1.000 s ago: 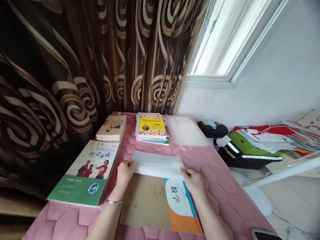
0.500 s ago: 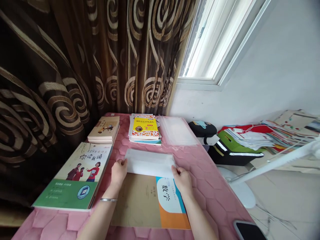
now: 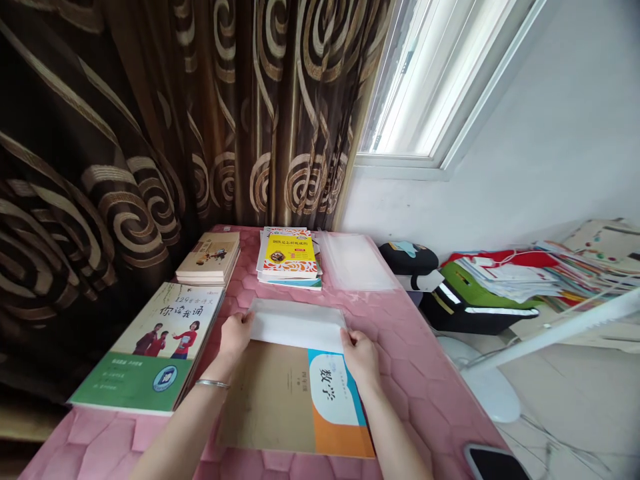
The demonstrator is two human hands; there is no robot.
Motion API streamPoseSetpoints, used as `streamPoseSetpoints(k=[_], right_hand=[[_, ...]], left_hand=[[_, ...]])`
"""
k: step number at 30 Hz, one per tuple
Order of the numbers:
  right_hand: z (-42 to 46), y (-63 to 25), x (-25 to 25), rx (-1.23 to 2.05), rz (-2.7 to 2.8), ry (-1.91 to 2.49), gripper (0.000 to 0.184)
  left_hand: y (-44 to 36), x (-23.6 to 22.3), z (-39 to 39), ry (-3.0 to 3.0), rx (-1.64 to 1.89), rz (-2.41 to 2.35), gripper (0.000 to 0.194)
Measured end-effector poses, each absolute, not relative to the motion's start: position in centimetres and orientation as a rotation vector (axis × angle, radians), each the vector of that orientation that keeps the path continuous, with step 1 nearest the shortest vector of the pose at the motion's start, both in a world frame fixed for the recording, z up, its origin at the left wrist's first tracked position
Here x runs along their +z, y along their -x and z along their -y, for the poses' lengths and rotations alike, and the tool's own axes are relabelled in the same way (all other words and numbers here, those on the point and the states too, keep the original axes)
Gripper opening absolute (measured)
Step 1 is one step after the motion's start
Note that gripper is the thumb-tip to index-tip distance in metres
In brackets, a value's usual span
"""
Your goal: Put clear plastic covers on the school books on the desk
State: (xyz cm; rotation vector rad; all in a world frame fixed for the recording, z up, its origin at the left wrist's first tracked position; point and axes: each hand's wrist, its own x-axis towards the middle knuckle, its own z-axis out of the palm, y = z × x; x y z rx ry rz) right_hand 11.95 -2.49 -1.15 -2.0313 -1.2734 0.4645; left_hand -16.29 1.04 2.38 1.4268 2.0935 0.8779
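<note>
A brown textbook (image 3: 270, 400) with a white, blue and orange corner lies on the pink table (image 3: 415, 360) in front of me. A clear plastic cover sleeve (image 3: 297, 325) lies over its far edge. My left hand (image 3: 234, 335), with a bangle on the wrist, pinches the sleeve's left end. My right hand (image 3: 361, 357) pinches its right end. Both hands have fingers closed on the sleeve.
A green-and-white book (image 3: 155, 350) lies to the left, a beige book stack (image 3: 209, 257) behind it. A yellow book stack (image 3: 290, 257) and more clear sleeves (image 3: 356, 261) sit at the back. A phone (image 3: 495, 463) is at the front right. Brown curtain behind; cluttered papers at right.
Both hands and the sleeve have slid slightly nearer over the textbook's top edge. The camera has shifted a little to the right.
</note>
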Motion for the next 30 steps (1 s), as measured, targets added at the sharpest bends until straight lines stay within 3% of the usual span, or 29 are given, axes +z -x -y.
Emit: streamPoseSetpoints(k=[12,30], right_hand=[[2.3,-11.7,-0.6,0.421,1.429,2.175,0.033],[2.2,-11.7,-0.7,0.437,1.357,2.034,0.036]], left_hand=[[17.4,2.5,-1.0,-1.433,0.737,-2.105,0.041],[17.2,2.0,-1.4,-1.481,0.652,-2.205,0.032]])
